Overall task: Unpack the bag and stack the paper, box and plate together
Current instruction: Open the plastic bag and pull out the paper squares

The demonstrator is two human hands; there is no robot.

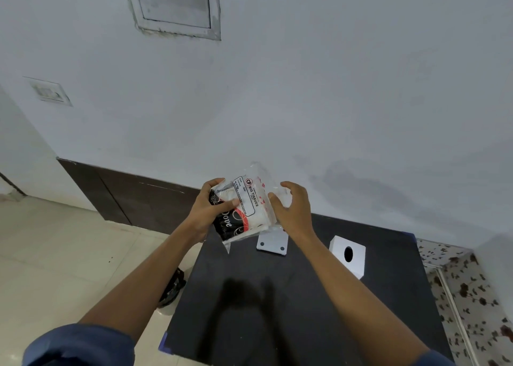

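Clear plastic bag (251, 199), holding tissue paper, is raised above the black counter (277, 296); left hand (208, 213) clamps it, right hand (291, 207) spreads loose at its mouth. Slick film could slip, dumping the contents beside the box (348, 254).

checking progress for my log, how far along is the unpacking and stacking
Early. Already out: a white box and a small white square, maybe the plate, lie apart on the black table. In hand: the left hand grips the clear bag with a tissue pack still inside, while the right hand works at its top. Left: remove the paper, then stack everything.
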